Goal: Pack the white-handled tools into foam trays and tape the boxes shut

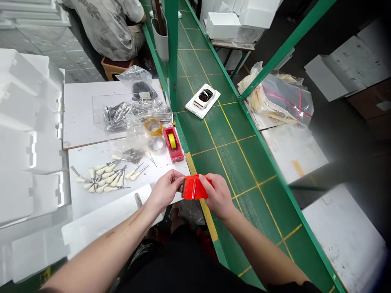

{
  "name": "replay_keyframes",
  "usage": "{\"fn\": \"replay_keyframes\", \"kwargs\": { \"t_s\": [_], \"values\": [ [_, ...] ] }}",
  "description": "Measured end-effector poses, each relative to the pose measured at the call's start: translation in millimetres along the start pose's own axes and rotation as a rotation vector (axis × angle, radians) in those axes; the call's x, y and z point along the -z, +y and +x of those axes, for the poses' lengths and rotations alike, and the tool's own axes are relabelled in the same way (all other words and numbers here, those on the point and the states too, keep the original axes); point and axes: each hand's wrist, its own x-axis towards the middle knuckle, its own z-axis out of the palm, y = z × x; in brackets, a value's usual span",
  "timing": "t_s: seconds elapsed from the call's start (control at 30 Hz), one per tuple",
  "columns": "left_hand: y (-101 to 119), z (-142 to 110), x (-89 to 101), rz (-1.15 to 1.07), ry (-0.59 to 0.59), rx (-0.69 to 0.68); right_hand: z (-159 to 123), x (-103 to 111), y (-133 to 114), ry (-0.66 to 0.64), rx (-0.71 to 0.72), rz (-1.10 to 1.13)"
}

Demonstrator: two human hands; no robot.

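My right hand (220,196) grips a glossy red plastic part (192,188), its thumb lying along the top. My left hand (166,188) is closed in a pinch at the left end of the red part, where a dark edge shows; anything small between those fingertips is hidden. The part is held above the seam between the white worktable (159,173) and the green conveyor belt (241,162). Left of my hands lie several white-handled screwdrivers (106,178). A red tape dispenser (173,145) with a yellow core stands just beyond my hands.
On the belt, a toy car (204,97) rests on a white foam tray. A clear bin (131,112) holds metal pieces, near tape rolls (153,127). Green posts (171,53) rise beside the belt. White foam boxes (27,134) are stacked left; a person (106,28) sits ahead.
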Motion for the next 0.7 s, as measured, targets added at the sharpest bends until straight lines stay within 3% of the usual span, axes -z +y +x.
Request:
{"fn": "replay_keyframes", "kwargs": {
  "t_s": [0.1,0.23,0.33,0.4,0.5,0.7],
  "values": [
    [12.0,-4.5,14.2,0.150,0.092,-0.057,2.3,4.3,-5.7,-0.018,0.006,-0.067],
    [39.4,-13.2,58.8,0.523,0.286,-0.103,-0.8,11.6,-7.6,0.029,0.009,-0.151],
    [56.1,-20.3,92.6,0.674,0.302,-0.111,-5.6,12.7,-6.4,0.035,0.046,-0.182],
    [62.0,-23.6,105.2,0.711,0.295,-0.108,-7.5,11.8,-7.6,0.018,0.077,-0.194],
    [64.7,-26.2,109.2,0.689,0.308,-0.112,-8.6,11.8,-13.2,0.005,0.081,-0.211],
    [71.4,-37.1,99.2,0.754,0.319,-0.114,-14.5,21.3,-24.8,0.004,0.067,-0.203]
  ]
}}
